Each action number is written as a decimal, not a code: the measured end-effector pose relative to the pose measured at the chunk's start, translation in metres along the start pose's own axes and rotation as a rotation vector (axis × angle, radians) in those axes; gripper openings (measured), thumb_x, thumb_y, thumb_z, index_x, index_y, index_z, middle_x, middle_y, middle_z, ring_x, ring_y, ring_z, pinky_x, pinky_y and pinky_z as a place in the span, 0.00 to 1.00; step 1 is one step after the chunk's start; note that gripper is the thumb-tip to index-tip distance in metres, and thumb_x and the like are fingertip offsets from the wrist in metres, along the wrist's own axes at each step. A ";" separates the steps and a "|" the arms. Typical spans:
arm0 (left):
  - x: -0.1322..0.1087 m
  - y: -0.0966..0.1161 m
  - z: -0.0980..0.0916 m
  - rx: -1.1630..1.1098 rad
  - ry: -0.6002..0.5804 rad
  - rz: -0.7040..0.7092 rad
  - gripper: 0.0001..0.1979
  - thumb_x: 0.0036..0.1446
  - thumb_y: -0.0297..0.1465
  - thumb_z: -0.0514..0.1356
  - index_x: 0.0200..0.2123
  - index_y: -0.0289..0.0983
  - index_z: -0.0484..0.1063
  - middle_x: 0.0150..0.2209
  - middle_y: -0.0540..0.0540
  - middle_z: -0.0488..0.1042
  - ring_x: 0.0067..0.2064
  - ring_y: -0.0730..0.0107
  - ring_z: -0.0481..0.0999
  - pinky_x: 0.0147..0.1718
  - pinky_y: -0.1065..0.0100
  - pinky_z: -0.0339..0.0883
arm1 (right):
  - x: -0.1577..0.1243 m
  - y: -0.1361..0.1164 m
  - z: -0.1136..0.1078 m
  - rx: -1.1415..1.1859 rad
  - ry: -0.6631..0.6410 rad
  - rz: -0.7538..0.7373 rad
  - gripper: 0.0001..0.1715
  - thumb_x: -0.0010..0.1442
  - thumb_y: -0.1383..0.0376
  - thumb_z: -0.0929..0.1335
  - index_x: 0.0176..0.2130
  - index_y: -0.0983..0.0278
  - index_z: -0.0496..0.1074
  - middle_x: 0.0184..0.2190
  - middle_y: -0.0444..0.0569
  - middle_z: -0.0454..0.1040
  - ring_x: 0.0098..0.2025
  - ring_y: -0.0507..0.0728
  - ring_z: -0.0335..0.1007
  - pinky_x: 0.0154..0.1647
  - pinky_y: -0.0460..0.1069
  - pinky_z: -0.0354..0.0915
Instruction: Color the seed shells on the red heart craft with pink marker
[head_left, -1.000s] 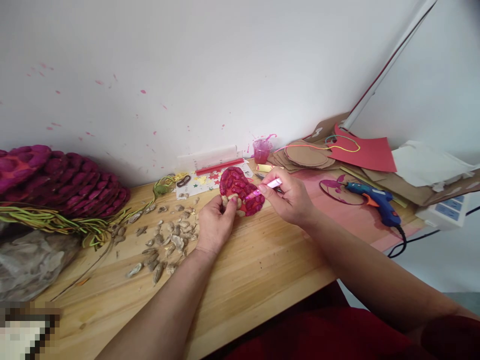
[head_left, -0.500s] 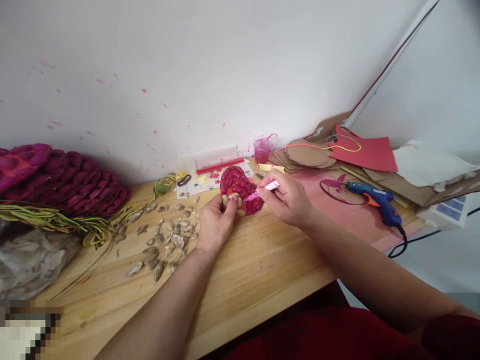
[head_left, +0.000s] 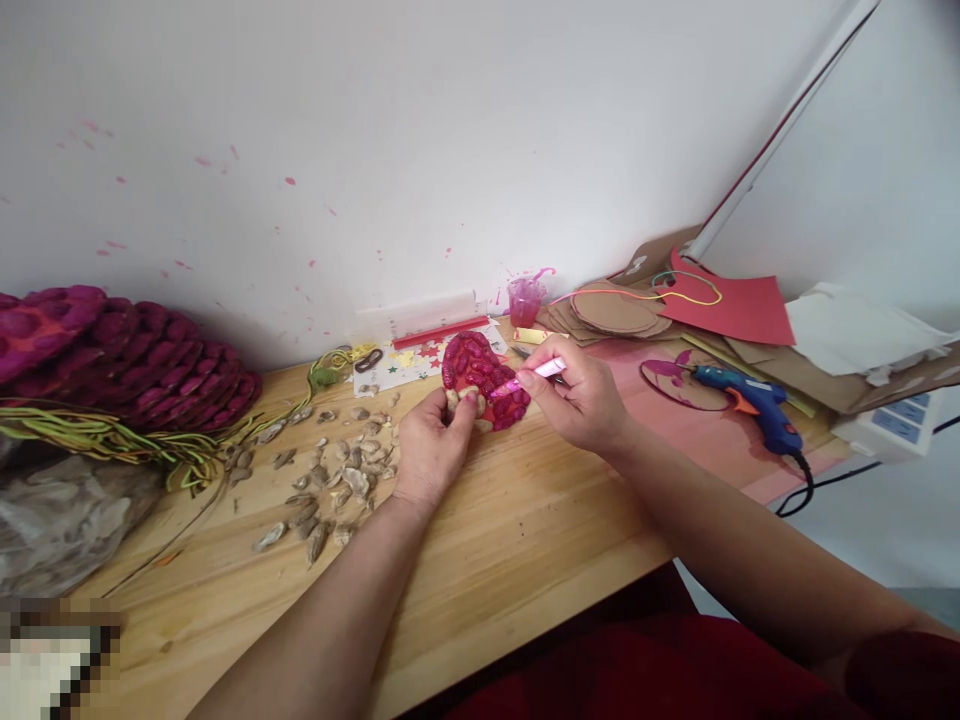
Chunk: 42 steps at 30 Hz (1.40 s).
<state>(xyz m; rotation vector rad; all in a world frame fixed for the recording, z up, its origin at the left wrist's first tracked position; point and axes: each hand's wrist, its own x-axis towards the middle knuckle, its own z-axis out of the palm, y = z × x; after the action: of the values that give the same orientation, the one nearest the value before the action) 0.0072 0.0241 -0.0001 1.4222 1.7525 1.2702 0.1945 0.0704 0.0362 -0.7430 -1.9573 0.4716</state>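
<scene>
My left hand (head_left: 435, 440) grips the lower left edge of a round disc (head_left: 474, 360) covered with peanut shells, its thumb on top. Most of these shells are painted magenta, while a few near the thumb are still bare tan. In my right hand (head_left: 581, 395) is a white and pink paintbrush or marker (head_left: 544, 370), pinched between thumb and fingers. Its magenta tip is at the shells on the disc; whether it touches cannot be made out. Loose peanut shells (head_left: 356, 482) lie scattered on the wooden table (head_left: 517, 560) left of my left hand.
A stack of magenta shell-covered discs (head_left: 142, 360) stands at the left by yellow-green cords (head_left: 112, 440) and a plastic bag (head_left: 67, 530). At the back is a cup of pink paint (head_left: 526, 300). To the right lie cardboard discs (head_left: 619, 305), red paper (head_left: 739, 310) and a blue glue gun (head_left: 761, 400).
My right hand and the pink tool have shifted slightly to the right and down. My left hand and the disc stay almost in place.
</scene>
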 end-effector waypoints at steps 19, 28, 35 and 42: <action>-0.001 0.001 0.001 -0.019 0.016 0.005 0.20 0.56 0.47 0.59 0.21 0.40 0.63 0.21 0.53 0.61 0.25 0.72 0.58 0.25 0.69 0.52 | -0.001 -0.003 0.001 -0.113 -0.007 -0.095 0.06 0.66 0.64 0.68 0.36 0.62 0.67 0.24 0.41 0.72 0.23 0.49 0.61 0.24 0.45 0.55; -0.001 -0.001 0.000 0.003 0.009 0.016 0.20 0.57 0.47 0.59 0.22 0.39 0.64 0.20 0.54 0.60 0.25 0.72 0.58 0.25 0.70 0.53 | -0.002 -0.004 0.002 -0.111 -0.027 -0.078 0.06 0.66 0.64 0.68 0.36 0.62 0.67 0.24 0.41 0.73 0.23 0.48 0.63 0.25 0.45 0.57; -0.002 0.000 0.000 0.030 0.013 0.045 0.20 0.58 0.46 0.60 0.22 0.39 0.66 0.20 0.54 0.58 0.24 0.73 0.57 0.25 0.69 0.51 | -0.001 -0.005 0.001 -0.122 -0.046 -0.089 0.06 0.66 0.64 0.69 0.36 0.62 0.67 0.23 0.39 0.71 0.21 0.47 0.60 0.23 0.45 0.54; -0.001 0.000 0.000 0.023 0.019 0.038 0.20 0.58 0.46 0.60 0.23 0.38 0.68 0.20 0.54 0.59 0.24 0.73 0.57 0.24 0.69 0.51 | -0.002 -0.005 0.001 -0.141 -0.057 -0.112 0.06 0.66 0.65 0.68 0.36 0.62 0.67 0.24 0.40 0.72 0.23 0.48 0.62 0.26 0.45 0.56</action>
<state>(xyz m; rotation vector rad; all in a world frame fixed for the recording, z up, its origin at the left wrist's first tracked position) 0.0075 0.0231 -0.0007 1.4672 1.7661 1.2905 0.1928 0.0660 0.0374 -0.7101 -2.0894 0.2926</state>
